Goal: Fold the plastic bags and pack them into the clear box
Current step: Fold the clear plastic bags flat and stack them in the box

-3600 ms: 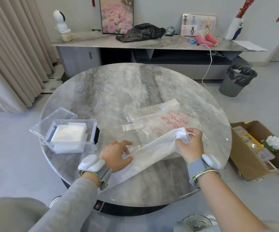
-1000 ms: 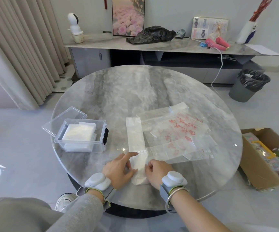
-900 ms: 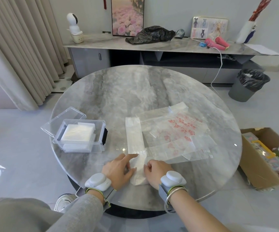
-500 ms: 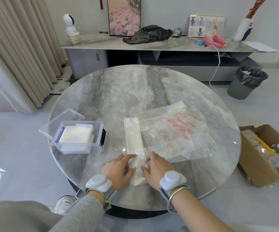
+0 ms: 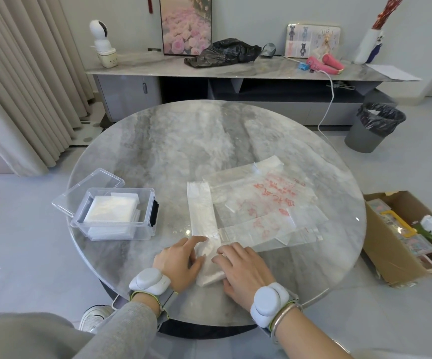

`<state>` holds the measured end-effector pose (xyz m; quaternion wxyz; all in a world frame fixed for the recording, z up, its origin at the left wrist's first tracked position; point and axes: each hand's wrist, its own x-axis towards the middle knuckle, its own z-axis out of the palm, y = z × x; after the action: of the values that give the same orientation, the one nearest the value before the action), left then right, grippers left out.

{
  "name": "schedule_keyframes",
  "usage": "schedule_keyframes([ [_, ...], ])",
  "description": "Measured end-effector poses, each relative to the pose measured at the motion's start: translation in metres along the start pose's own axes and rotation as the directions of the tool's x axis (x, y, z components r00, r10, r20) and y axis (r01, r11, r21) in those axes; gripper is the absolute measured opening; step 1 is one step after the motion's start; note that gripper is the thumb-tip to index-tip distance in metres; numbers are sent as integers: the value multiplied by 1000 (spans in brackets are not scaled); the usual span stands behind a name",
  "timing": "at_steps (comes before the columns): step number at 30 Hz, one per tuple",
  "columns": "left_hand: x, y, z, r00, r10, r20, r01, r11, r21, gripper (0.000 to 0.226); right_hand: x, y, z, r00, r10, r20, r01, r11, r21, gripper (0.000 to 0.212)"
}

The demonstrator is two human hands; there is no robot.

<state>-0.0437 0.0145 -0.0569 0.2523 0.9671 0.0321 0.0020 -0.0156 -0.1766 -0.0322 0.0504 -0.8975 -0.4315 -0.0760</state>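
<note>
Plastic, thin and cloudy, lies as one long folded bag (image 5: 201,208) on the round table (image 5: 184,141), running from just inside the near edge away towards the middle. Both hands sit on its near end, probably to pin the strip flat so it can be folded end over end into a small square. The left hand (image 5: 181,260) lies palm down with straight fingers, its index finger pressing the bag's left side. The right hand (image 5: 243,268) rests on the right side with its fingers bent at the strip's edge and its thumb at the near corner; whether it pinches the plastic or only presses it, I cannot tell.

The clear box (image 5: 142,230) stands open near the left edge, close to the left hand, already holding a stack of folded bags (image 5: 110,209); its lid (image 5: 93,182) lies just behind it, out of the way. Unfolded bags with red print (image 5: 264,203) lie spread towards the right edge, their left margin touching or overlapping the strip.

Bare table between strip and box leaves a short, unobstructed path for carrying the finished fold across. The far half of the table is open too. The near edge is close under the wrists, so the strip's end could slip off if pulled back.
</note>
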Motion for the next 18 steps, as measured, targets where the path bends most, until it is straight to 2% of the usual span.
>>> schedule_keyframes([
  [6, 0, -1, 0, 1000, 8, 5, -8, 1000, -8, 39, -1, 7, 2, 994, -50, -97, 63, 989, 136, 15],
  [11, -1, -1, -2, 1000, 1, 31, 0, 999, -47, 42, -5, 7, -5, 998, 21, -64, 0, 949, 315, 25],
  [15, -2, 0, -3, 999, 35, 34, -33, 997, -77, 35, -7, 4, -11, 986, 168, 0, -149, 873, 465, 23],
  [18, -4, 4, 0, 999, 40, -3, -40, 983, -180, 17, -8, 3, -15, 928, 360, 100, -340, 701, 627, 21],
])
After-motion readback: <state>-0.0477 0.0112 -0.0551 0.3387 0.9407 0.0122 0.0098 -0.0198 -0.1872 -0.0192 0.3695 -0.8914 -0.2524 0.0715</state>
